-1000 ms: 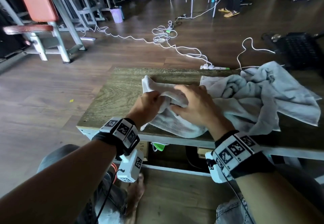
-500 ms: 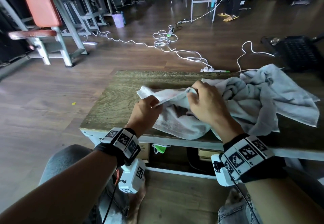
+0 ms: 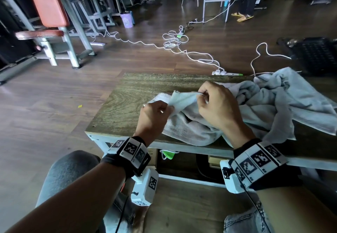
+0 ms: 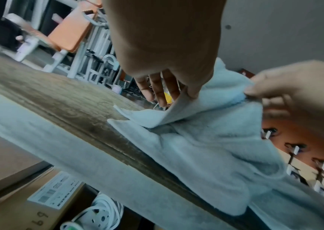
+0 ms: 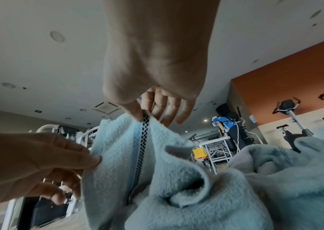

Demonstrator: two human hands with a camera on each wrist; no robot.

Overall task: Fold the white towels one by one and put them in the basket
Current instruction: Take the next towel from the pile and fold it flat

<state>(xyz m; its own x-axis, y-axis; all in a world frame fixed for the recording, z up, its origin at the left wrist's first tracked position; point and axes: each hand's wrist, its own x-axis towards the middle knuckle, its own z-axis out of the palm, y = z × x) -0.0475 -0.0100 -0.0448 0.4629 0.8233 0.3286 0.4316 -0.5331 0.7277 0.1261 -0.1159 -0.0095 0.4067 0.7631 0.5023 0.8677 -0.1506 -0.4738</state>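
Observation:
A crumpled white towel (image 3: pixel 184 127) lies at the near edge of the wooden table (image 3: pixel 138 90). My left hand (image 3: pixel 155 113) pinches its hem on the left, and my right hand (image 3: pixel 213 103) pinches the same hem a little to the right and higher, so a strip of edge is stretched between them. In the right wrist view the towel (image 5: pixel 118 149) shows a black checked band, pinched by thumb and finger of the right hand (image 5: pixel 143 116). The left wrist view shows the left hand (image 4: pixel 179 93) holding the towel edge (image 4: pixel 196 140). More white towels (image 3: pixel 284 103) are heaped to the right.
A dark basket (image 3: pixel 317 54) stands on the floor beyond the table's far right. White cables and a power strip (image 3: pixel 226 72) lie on the floor behind the table. Gym benches stand at the left. Cardboard boxes (image 4: pixel 29 207) sit under the table.
Both hands have lifted the towel's edge off the crumpled heap and drawn apart along it. The right hand moved up and right, the left hand stayed near the left end.

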